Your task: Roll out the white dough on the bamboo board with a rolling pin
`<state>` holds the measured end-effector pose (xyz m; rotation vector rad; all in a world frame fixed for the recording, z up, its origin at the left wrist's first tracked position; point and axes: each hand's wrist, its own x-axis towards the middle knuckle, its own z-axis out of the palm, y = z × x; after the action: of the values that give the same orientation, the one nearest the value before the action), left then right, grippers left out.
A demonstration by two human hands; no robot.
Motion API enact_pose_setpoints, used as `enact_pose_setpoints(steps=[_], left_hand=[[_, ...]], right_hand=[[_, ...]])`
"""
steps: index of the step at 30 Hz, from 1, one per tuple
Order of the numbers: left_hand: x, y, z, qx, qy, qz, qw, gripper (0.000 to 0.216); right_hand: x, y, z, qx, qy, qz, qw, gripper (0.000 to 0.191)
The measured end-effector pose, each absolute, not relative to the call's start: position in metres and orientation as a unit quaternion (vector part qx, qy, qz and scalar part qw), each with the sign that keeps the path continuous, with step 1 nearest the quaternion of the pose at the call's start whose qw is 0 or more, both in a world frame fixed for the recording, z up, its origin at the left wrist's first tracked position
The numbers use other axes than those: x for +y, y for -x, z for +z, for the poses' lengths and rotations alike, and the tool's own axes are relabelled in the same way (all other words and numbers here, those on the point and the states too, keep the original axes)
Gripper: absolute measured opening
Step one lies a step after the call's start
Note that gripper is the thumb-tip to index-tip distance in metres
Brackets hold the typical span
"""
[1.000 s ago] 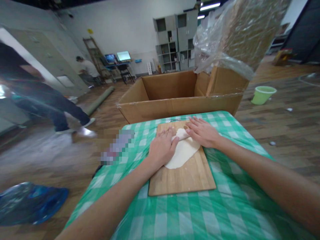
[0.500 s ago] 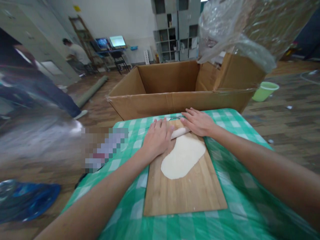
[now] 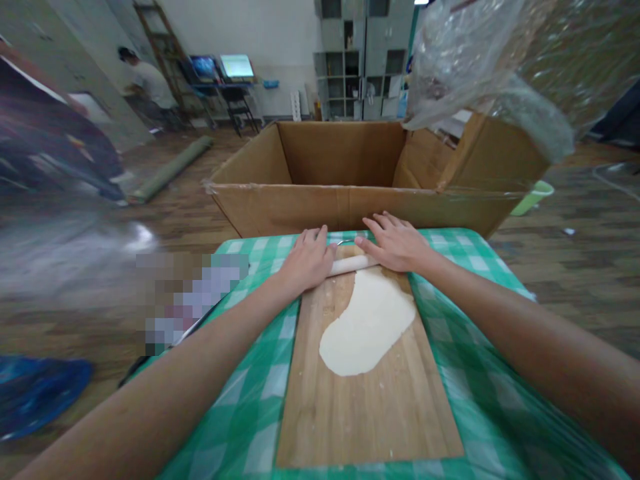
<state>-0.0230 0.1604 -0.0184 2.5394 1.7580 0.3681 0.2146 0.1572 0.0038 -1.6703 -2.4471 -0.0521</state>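
A pale rolling pin point(image 3: 354, 265) lies across the far part of a wooden cutting board point(image 3: 350, 420). My left hand point(image 3: 309, 259) holds its left end, the palm over it and the fingers reaching forward. Over the right end, my right hand point(image 3: 394, 243) grips the pin in the same way, its fingers somewhat spread. Both ends of the pin are hidden under my hands. A flat, irregular sheet of dough point(image 3: 367, 327) spreads on the board, its far edge meeting the pin.
A green checked cloth point(image 3: 245, 393) covers the table. Just past its far edge stands a large open cardboard box point(image 3: 320, 207), with clear plastic wrap point(image 3: 465, 60) at its right. A blurred object point(image 3: 195, 307) sits at the table's left edge. People are in the left background.
The rolling pin has turned to lie more level across the board, my left hand moving forward and left with it. The view has shifted slightly, and the board shows lower.
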Motion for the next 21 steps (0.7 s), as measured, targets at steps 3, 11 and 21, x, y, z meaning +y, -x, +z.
enact_pose_setpoints(steps=[3,11,21], left_hand=[[0.169,0.023,-0.018,0.575,-0.81,0.117,0.025,0.066],[0.2,0.021,-0.017,0.614,-0.784,0.093,0.027,0.067],[0.201,0.021,-0.015,0.633,-0.767,0.098,0.028,0.061]], right_hand=[[0.162,-0.214,0.003,-0.823,0.56,-0.018,0.087,0.09],[0.178,-0.214,0.0,-0.822,0.564,-0.013,0.078,0.091],[0.176,-0.211,0.004,-0.815,0.578,0.01,0.046,0.089]])
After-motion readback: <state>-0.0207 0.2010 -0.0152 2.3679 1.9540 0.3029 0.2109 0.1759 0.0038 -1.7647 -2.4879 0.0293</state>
